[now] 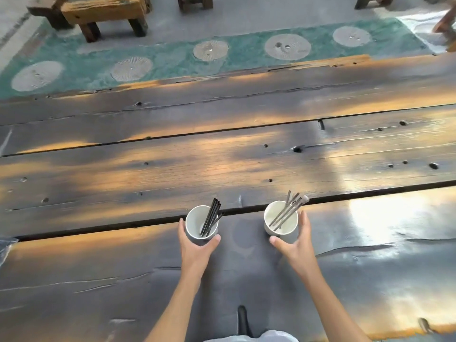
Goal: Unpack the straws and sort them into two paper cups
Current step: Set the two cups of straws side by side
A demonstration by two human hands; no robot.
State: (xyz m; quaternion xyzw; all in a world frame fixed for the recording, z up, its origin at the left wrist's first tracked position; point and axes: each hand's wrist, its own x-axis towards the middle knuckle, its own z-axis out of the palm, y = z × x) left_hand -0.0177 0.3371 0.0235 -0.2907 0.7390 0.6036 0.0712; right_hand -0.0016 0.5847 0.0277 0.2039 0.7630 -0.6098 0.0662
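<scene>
Your left hand (196, 248) wraps around the near side of the left paper cup (201, 222), thumb and fingers touching its wall, while your right hand (297, 239) curls open just beside the right paper cup (280, 217), thumb near its base; whether the fingers touch the cup is unclear. Both cups stand upright on the dark, weathered wooden tabletop (123, 169), apart from each other, along a gap between planks. Black straws (211, 217) lean in the left cup; grey, seemingly still-wrapped straws (287, 212) lean in the right. Beyond the tabletop lie a teal floor strip (172, 58) and a wooden stool (108, 13).
</scene>
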